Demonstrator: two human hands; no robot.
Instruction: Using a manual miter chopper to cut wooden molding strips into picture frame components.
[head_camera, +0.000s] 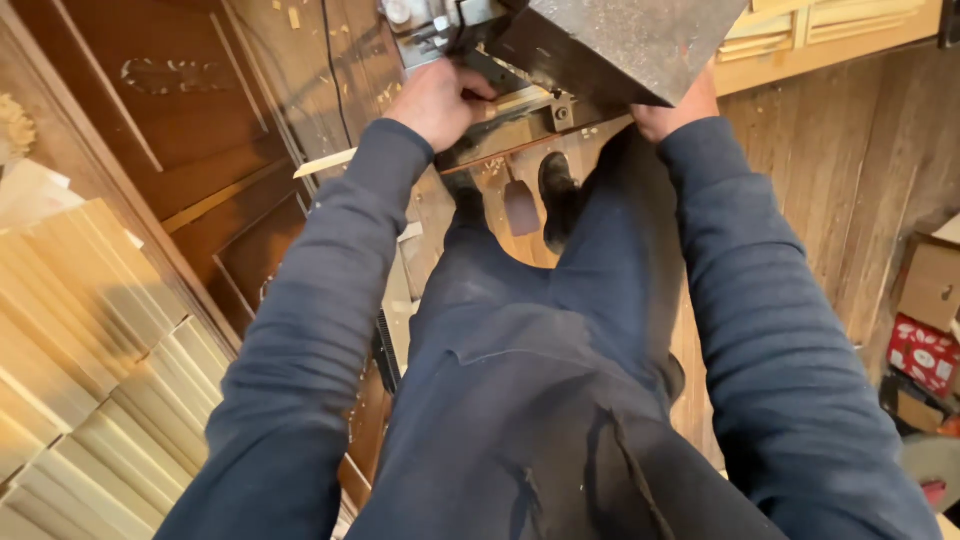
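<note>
I look straight down my body at a woodworking machine with a dark metal table (620, 40) at the top of the view. My left hand (438, 100) is curled over a thin pale wooden strip (325, 163) that runs along the machine's front edge and sticks out to the left. My right hand (676, 108) sits under the table's right corner, mostly hidden, and what it grips cannot be seen. My dark shoe (558, 195) rests by a foot pedal (520, 205) on the wooden floor.
Stacks of pale cut wooden slats (90, 340) lie at the left. Dark carved wooden panels (190, 110) lean at the upper left. Cardboard boxes (932, 285) and a red patterned box (922, 352) stand at the right. Wood chips litter the floor.
</note>
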